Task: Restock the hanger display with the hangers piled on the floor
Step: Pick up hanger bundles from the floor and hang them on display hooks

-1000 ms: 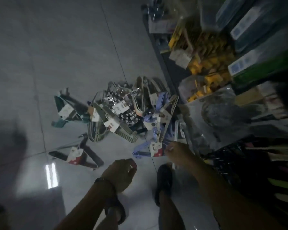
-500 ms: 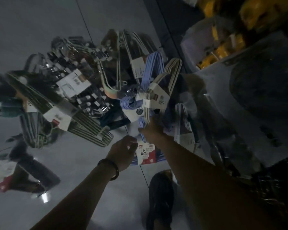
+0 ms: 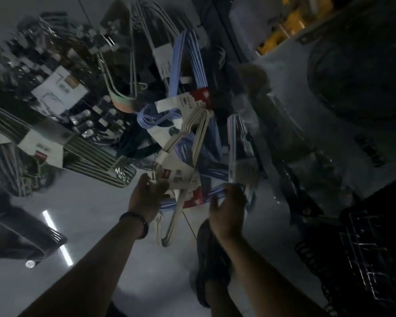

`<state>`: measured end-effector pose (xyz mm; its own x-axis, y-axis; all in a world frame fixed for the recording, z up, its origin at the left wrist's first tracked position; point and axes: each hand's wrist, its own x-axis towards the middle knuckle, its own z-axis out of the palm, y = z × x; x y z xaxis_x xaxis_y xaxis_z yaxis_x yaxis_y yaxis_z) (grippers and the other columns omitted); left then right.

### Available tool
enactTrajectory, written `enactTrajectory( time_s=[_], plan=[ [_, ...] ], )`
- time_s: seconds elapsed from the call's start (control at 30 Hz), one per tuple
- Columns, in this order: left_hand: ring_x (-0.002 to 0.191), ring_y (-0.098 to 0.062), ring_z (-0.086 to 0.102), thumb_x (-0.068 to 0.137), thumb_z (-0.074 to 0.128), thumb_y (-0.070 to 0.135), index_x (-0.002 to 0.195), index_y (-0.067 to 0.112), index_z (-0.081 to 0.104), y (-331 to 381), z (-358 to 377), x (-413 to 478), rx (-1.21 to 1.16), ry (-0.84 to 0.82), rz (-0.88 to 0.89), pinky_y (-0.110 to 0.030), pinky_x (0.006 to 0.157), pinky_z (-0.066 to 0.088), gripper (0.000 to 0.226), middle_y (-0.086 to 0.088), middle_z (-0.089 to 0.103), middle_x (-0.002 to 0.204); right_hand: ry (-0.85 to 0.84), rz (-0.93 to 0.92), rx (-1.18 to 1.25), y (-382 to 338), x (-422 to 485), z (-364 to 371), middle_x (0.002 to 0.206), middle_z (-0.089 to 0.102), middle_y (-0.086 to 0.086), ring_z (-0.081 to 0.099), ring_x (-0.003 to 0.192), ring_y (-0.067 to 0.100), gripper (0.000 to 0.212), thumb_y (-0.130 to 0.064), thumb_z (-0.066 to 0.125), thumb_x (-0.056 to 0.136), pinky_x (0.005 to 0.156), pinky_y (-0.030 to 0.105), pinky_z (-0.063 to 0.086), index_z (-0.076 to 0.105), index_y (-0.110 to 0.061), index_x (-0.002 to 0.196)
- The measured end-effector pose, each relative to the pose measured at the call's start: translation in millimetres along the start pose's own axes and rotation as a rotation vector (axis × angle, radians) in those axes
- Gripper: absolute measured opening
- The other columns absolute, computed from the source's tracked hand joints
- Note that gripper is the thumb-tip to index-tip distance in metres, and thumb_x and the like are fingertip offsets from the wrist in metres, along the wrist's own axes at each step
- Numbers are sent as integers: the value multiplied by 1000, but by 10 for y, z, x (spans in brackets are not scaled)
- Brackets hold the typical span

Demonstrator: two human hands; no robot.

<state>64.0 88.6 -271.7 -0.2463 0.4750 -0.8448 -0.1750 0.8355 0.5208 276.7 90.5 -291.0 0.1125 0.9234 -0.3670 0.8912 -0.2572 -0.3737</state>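
Observation:
Bundles of hangers lie piled on the grey tile floor (image 3: pixel 89 213): blue ones (image 3: pixel 188 65), a green-striped bundle (image 3: pixel 89 156) and clip hangers (image 3: pixel 94 120). My left hand (image 3: pixel 146 197), with a dark band at its wrist, grips a cream hanger bundle (image 3: pixel 192 138) beside its red and white label (image 3: pixel 181 177). That bundle slants down to the floor between my arms. My right hand (image 3: pixel 229 207) is closed around the end of a blue hanger bundle (image 3: pixel 217 191) at the pile's near edge.
A shelf unit rises on the right with yellow packs (image 3: pixel 284 19), a bagged dark round item (image 3: pixel 357 65) and a black wire rack (image 3: pixel 364 248). My dark shoe (image 3: pixel 210 266) stands below my right hand. A black hanger bundle (image 3: pixel 25 236) lies apart at the left.
The view has dropped closer to the pile. My left hand reached forward and closed on the cream bundle, which has shifted toward me. My right hand came back and took hold of the blue bundle.

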Motion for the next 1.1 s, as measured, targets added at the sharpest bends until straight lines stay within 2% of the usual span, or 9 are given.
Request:
enactTrajectory(
  time_s=[0.07,0.2,0.33,0.5,0.57,0.73,0.87,1.0,1.1],
  plan=[
    [100,-26,75,91,73,30,119,22,57,-177,-50,27,39,1,2,-48,86,63,33,-6,73,118,-134,242,-220,312,252,26,137,60,18,58,124,34,63,-47,66,95,98,45,55,48,-12,144],
    [104,-20,75,83,77,38,121,29,61,-457,-67,26,66,-15,20,-44,88,62,42,1,75,119,-526,364,-284,599,480,179,159,38,18,39,143,39,92,-60,61,95,115,58,33,15,-18,164],
    [98,-19,74,101,64,21,128,19,58,-634,-50,-94,108,-40,8,-45,82,60,27,-1,74,113,-384,311,-313,424,424,171,158,42,17,40,142,37,69,-47,52,105,111,53,33,26,-18,162],
    [101,-28,73,100,66,31,125,30,59,-800,-282,-217,182,-41,-104,-53,93,59,25,-4,74,111,-224,256,-23,165,-308,14,139,58,11,57,122,29,48,-47,51,104,90,41,38,43,-28,147],
    [104,-32,71,97,68,39,126,24,61,-934,-467,-182,233,16,-195,-54,97,58,33,-13,73,113,-203,199,-40,68,-760,-53,137,59,12,59,121,29,49,-52,46,102,95,41,44,45,-29,145],
    [102,-32,66,107,55,31,128,16,58,-783,-775,-608,-154,-10,-377,-43,91,52,26,-11,64,122,-204,7,-266,-54,-1533,-197,135,62,16,61,123,37,52,-50,45,97,98,55,54,54,-24,142],
    [127,-35,60,91,69,58,133,28,52,-645,-1059,-1089,-376,73,-132,-57,103,52,55,-7,52,144,-244,-276,-357,-66,-1773,-420,106,73,10,67,110,35,21,-34,67,92,87,57,56,61,-25,110],
    [149,-33,31,72,86,57,154,18,29,-623,-1361,-1331,553,477,514,-53,119,36,107,-13,25,162,-487,-492,-658,-271,-1595,-753,107,74,-2,64,118,30,38,-33,88,70,92,57,53,64,-37,98],
    [160,-26,7,63,71,86,161,28,23,-684,-1372,-1375,1057,132,673,-49,128,16,124,-3,10,173,-600,-703,-805,-569,-1348,-949,114,72,-2,65,115,29,39,-38,89,69,87,44,57,69,-35,103]
  ],
)
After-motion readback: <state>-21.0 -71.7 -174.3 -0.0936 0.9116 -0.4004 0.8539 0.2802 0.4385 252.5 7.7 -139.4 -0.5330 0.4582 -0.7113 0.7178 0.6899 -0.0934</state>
